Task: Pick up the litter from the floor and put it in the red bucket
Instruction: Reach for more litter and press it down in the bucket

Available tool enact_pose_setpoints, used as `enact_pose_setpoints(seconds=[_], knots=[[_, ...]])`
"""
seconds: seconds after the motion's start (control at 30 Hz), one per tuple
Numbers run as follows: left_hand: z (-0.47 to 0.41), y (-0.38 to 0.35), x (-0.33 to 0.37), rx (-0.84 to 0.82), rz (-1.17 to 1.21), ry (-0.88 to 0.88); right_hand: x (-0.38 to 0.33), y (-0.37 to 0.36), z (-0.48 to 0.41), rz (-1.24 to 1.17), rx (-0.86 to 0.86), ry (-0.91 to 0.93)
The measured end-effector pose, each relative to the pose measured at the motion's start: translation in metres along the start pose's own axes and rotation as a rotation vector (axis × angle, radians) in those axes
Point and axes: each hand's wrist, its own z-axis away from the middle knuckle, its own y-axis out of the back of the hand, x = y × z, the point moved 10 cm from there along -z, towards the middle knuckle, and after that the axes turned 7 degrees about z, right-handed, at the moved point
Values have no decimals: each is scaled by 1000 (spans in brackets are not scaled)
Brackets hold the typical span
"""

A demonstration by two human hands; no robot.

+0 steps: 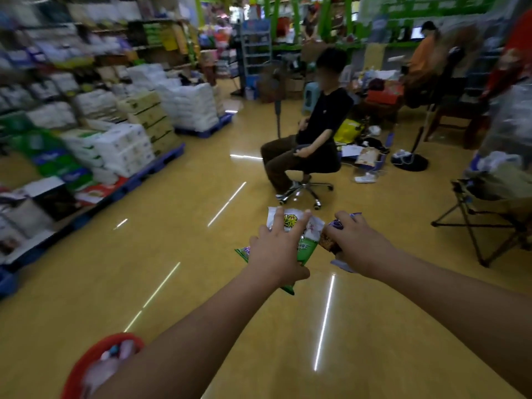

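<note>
Both hands are loaded and held out over the glossy yellow-tan floor [201, 283]. Left hand [276, 251] is spread wide, fingers splayed across a green-and-white crinkly plastic snack wrapper [309, 240], thumb tucked under it. It's a flat press-and-pinch, not a closed fist. Right hand [357, 243] is curled around a purple-and-brown foil wrapper [331, 234]; fingers wrap the top, and a pale purple edge sticks out below the wrist. The two wrappers sit just beside each other and may be touching; I can't tell.

The round red plastic bucket [86, 367] is at bottom left, close under the left forearm, which hides part of it. There's already some pale litter inside. The frame is motion-blurred, so detail is soft.

Risks from here, as I judge them:
- The left hand's hold looks weakest: open fingers on slick film. A fast swing back to the bucket could let the wrapper slide out or flap loose.
- The bucket is low, behind the hands and off to the left, so the right hand has to cross over. Dropping early would mean litter back on the floor.
- The contents are light, so a knock on the rim from the forearm could tip the bucket.
- A person on a black swivel chair [313, 168] is well apart ahead, so not a collision concern.
</note>
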Motion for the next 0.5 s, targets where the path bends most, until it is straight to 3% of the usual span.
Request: enact_pose_setpoints(seconds=[0.5], knots=[[80,33,-160,114,1,473,-159,20,-100,-18,96,433]])
